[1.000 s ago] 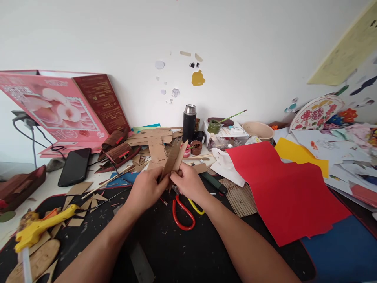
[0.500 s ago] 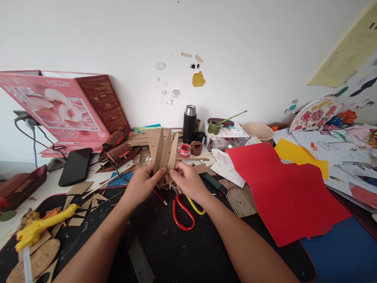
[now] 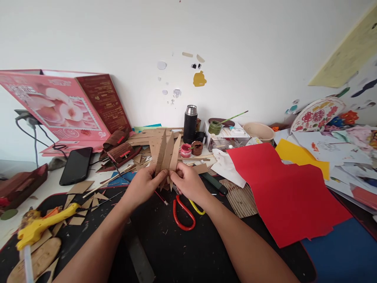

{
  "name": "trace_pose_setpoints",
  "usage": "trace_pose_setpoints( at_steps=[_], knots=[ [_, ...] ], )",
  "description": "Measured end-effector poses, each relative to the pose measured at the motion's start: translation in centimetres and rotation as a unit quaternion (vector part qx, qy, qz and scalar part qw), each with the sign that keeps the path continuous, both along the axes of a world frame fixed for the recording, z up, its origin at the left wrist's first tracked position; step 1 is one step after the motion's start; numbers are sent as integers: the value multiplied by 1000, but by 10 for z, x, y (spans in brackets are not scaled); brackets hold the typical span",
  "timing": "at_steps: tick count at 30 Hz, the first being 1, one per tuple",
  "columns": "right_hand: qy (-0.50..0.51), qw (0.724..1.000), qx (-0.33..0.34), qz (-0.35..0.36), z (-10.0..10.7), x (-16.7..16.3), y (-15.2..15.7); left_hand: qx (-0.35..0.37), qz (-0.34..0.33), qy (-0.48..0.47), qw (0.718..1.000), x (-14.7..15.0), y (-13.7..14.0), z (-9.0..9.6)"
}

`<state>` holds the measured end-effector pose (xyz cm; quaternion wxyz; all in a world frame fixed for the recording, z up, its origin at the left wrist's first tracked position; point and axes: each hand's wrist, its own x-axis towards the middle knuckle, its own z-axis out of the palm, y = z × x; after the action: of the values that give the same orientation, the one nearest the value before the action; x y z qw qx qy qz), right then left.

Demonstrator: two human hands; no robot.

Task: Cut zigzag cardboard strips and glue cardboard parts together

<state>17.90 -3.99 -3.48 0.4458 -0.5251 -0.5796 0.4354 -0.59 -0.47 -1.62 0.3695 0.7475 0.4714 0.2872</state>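
Observation:
Pointed strips of brown cardboard [image 3: 167, 153] stand fanned upright between my two hands, above the work mat. My left hand [image 3: 145, 182] pinches their lower part from the left, thumb across the front. From the other side my right hand [image 3: 188, 181] grips the right-hand strip near its base, its thumb close to the left thumb. Short pointed ends stick out below the fingers. Just under my right hand lie scissors [image 3: 184, 220] with one red and one yellow handle, their blades mostly hidden by the hand.
A yellow glue gun [image 3: 47, 227] lies on the left among cardboard scraps. Behind are a phone [image 3: 75, 166], a black thermos [image 3: 190, 125] and paint jars [image 3: 185, 150]. Red paper [image 3: 290, 192] covers the right side. A metal ruler-like strip [image 3: 138, 255] rests on the black mat [image 3: 176, 259].
The cardboard strips have tilted slightly to the right in my hands. Both hands keep their grip, and the rest of the view has shifted only a little.

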Motion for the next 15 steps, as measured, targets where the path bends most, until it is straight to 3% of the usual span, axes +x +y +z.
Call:
trace_pose_setpoints(
  at_steps=[11,15],
  knots=[
    [-49,999,-9,-2,7,-1,-1,44,8,27,999,10,-11,9],
    [-64,998,-12,-25,2,-1,2,123,69,87,986,20,-17,3]
  ],
)
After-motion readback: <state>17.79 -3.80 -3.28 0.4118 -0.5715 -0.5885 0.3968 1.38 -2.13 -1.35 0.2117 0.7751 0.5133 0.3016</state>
